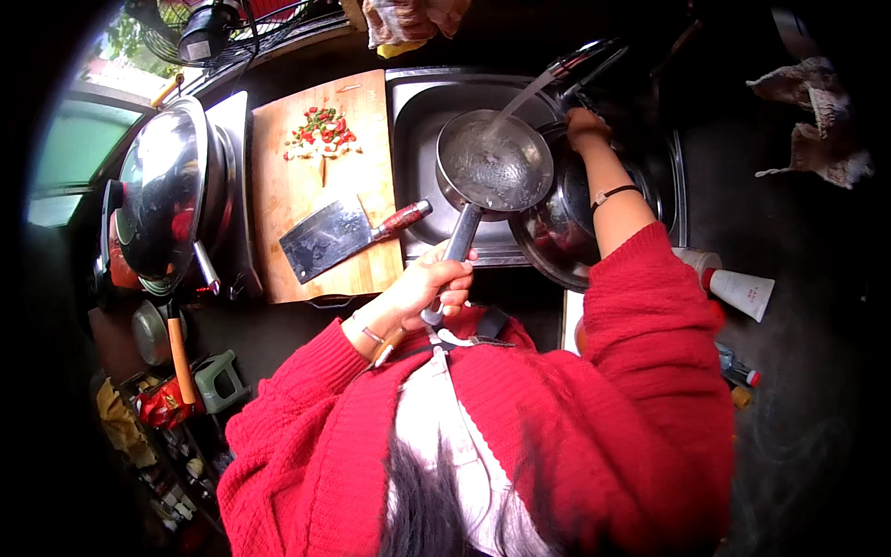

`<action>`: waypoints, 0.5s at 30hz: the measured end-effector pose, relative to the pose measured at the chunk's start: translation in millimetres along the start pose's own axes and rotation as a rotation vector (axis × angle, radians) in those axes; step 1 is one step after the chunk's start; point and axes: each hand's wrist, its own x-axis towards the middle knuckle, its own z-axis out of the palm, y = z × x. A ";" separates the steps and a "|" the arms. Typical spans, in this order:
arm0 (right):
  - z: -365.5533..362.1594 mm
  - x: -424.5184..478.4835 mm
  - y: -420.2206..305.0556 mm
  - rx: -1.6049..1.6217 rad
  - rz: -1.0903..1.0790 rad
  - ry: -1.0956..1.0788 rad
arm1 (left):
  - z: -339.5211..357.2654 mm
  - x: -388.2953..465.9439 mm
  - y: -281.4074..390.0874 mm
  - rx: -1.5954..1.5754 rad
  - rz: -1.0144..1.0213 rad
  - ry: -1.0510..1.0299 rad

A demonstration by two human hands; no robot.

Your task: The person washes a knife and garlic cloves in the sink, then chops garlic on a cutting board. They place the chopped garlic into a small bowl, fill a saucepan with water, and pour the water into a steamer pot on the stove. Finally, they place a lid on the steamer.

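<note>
My left hand (445,282) is closed around the grey handle (465,233) of a metal saucepan (456,153), which is held over a stainless steel sink (420,132). A stream of water (525,97) from the chrome faucet (581,57) pours into the pan, and water shows in its bottom. Beyond the pan, to the right, my right hand (587,130) is at the base of the faucet; its fingers are partly hidden, so its grip is unclear. Just below that hand lies a dark, shiny round pan or lid (567,209) over the sink's right part.
Left of the sink, a wooden cutting board (278,188) bears chopped red and green peppers (324,127) with pale pieces. A cleaver (327,237) lies there, its red handle (404,218) jutting over the sink. Farther left stands a lidded wok (163,188). A white cup (743,292) is at right.
</note>
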 end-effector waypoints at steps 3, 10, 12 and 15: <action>3.0 -0.7 2.7 0.013 0.012 0.018 | 3.3 1.9 0.7 0.002 -0.008 0.003; 4.2 -0.5 5.2 0.053 -0.007 0.021 | 6.8 2.4 2.5 -0.021 -0.031 0.018; -1.2 -0.3 0.9 0.064 0.027 -0.005 | 6.8 3.0 3.3 -0.016 -0.032 0.023; -7.9 -5.5 -1.7 0.085 0.043 -0.009 | 7.0 3.3 3.5 -0.014 -0.029 0.031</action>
